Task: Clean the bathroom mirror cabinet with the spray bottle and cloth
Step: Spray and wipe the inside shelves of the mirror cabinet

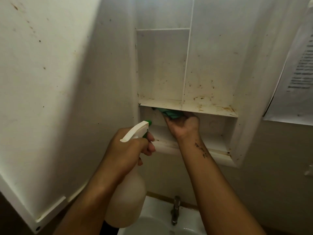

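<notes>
The white mirror cabinet (210, 68) stands open, its shelves and back wall speckled with brown stains. My right hand (183, 124) reaches into the lowest compartment under the stained shelf (208, 108) and grips a green cloth (166, 112), held up against the shelf's underside. My left hand (130, 146) holds a translucent spray bottle (126, 192) by its neck, fingers round the trigger. Its white head with the green nozzle (149, 122) points toward the lower left of the cabinet.
The open cabinet door (50, 82) fills the left side, its inner face spotted. A white sink (157, 223) with a metal tap (175, 211) lies below. A printed paper sheet (298, 73) hangs on the wall at right.
</notes>
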Motion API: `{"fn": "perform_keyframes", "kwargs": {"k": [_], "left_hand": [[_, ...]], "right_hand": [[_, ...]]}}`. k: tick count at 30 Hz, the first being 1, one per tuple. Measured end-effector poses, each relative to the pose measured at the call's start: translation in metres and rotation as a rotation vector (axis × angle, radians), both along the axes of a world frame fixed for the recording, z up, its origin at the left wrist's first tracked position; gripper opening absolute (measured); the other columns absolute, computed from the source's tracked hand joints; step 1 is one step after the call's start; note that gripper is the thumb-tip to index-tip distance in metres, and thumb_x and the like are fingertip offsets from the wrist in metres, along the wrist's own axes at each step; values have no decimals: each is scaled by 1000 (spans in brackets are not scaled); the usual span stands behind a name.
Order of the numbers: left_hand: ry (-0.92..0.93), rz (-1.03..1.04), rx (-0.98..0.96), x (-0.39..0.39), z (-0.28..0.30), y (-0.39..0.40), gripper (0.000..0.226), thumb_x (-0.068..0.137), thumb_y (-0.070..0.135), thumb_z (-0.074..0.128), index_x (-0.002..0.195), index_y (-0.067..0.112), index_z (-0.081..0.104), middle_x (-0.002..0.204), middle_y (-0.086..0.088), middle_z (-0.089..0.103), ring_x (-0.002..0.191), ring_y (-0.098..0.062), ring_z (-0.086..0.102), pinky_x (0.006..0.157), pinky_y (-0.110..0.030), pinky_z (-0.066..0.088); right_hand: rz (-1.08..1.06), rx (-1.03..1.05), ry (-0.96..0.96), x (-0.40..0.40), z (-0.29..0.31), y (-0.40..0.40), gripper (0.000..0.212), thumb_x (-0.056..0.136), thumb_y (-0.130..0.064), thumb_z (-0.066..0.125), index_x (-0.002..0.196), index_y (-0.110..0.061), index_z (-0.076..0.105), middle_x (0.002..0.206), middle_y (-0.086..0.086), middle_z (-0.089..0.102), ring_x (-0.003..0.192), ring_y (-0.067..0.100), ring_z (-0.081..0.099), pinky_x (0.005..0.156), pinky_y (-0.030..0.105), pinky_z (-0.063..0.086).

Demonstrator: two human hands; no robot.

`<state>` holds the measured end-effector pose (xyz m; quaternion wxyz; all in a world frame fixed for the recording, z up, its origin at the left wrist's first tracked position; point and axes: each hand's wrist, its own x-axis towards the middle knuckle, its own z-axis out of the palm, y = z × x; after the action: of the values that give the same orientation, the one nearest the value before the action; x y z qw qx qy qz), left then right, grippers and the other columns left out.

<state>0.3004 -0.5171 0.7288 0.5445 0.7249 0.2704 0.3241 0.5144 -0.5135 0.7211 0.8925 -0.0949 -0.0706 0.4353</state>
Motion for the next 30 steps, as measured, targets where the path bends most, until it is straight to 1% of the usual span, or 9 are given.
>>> {"fn": "perform_keyframes", "kwargs": {"k": [4,8,10,13,16,18,23,26,30], "left_hand": [[4,-14,5,6,-1,-5,26,67,18,57,87,12,73,76,-6,75,72,-15,70,56,-27,48],[8,-30,8,12,-2,-9,26,67,18,56,87,12,73,75,-6,75,73,-16,70,57,-29,50],[17,-31,8,15,-2,-10,18,78,8,59,88,12,73,75,-7,75,74,-17,70,59,-30,51],[31,-48,10,19,-2,-10,23,83,-2,56,88,11,73,75,-7,75,73,-16,69,58,-29,49],[24,-87,1,23,-1,-10,18,76,7,59,86,11,73,75,-7,75,73,-15,69,57,-28,49],[23,-106,-6,26,-1,-10,27,65,16,56,85,12,73,74,-6,75,73,-15,69,56,-28,48],[34,-108,-6,31,-2,-9,21,80,-1,56,87,10,73,74,-7,74,75,-18,69,55,-29,47],[52,-134,10,33,-2,-8,19,78,4,58,87,10,73,73,-6,74,75,-18,69,56,-28,48],[61,-167,23,34,0,-6,21,83,-3,56,87,10,73,72,-6,74,74,-17,69,56,-28,48]], "right_hand": [[-68,9,20,5,-2,-19,37,97,-16,39,127,-4,57,124,28,61,115,46,58,81,62,53],[-134,15,62,11,-7,-33,36,98,-19,38,125,-5,58,124,28,62,116,45,58,99,64,44],[-170,20,84,13,-5,-40,36,99,-20,37,123,-5,59,123,27,63,115,44,59,100,63,43],[-223,22,114,14,-2,-50,37,100,-21,36,124,-5,59,119,26,65,112,42,61,97,60,47],[-258,27,149,18,0,-60,39,100,-22,35,126,-5,58,119,26,65,113,42,61,101,60,44],[-292,26,165,21,1,-66,40,100,-21,33,125,-5,58,120,26,65,113,42,61,101,60,44],[-380,32,182,22,4,-77,43,102,-22,27,129,-7,57,121,26,63,112,43,61,96,60,47],[-437,44,199,20,5,-79,42,102,-22,27,127,-8,58,122,25,63,112,43,60,98,60,47],[-485,119,252,12,5,-78,39,103,-22,31,125,-6,59,120,24,65,112,41,62,99,56,48]]}}
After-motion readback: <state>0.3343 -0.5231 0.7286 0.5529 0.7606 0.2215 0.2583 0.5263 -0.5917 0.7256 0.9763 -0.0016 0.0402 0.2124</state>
